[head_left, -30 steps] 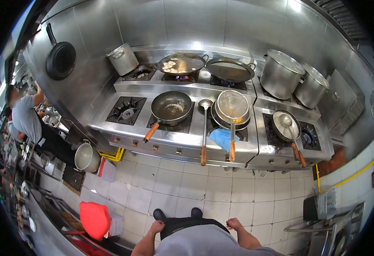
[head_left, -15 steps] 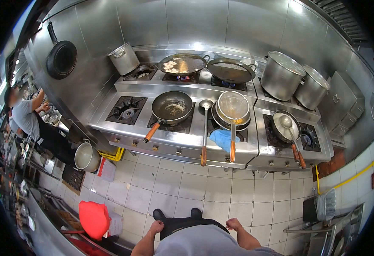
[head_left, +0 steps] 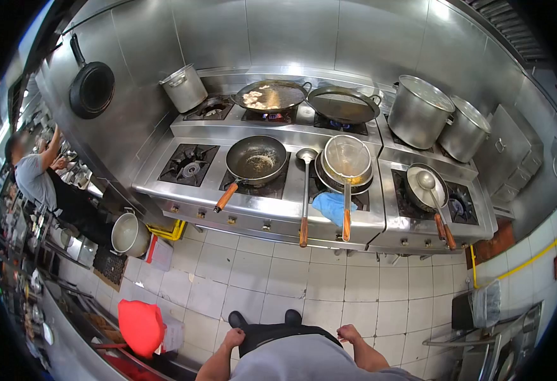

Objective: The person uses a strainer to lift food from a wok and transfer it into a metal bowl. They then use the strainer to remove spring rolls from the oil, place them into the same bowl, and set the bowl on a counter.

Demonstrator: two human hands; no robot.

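Observation:
My left hand (head_left: 233, 338) hangs beside my left hip with its fingers curled, and what it holds, if anything, is hidden. At my right hip, my right hand (head_left: 348, 333) has its fingers curled too; its contents are too small to make out. Both are away from the stove (head_left: 240, 227). On the stove stand a wok with a wooden handle (head_left: 256, 159), a long ladle (head_left: 305, 197), a strainer (head_left: 347, 159) over a pan and a blue cloth (head_left: 334, 207). Food pieces lie in liquid in a wide pan (head_left: 272, 95) over a lit burner.
Tall pots (head_left: 420, 113) stand at the back right. A pan with a ladle (head_left: 425, 187) rests on the right stove. At the left are a co-worker (head_left: 37, 174), a large pot (head_left: 130, 234) and a red item (head_left: 141, 327). A bin (head_left: 485, 305) stands at the right.
The co-worker at the left has raised an arm and shifted slightly. My two hands have hardly moved.

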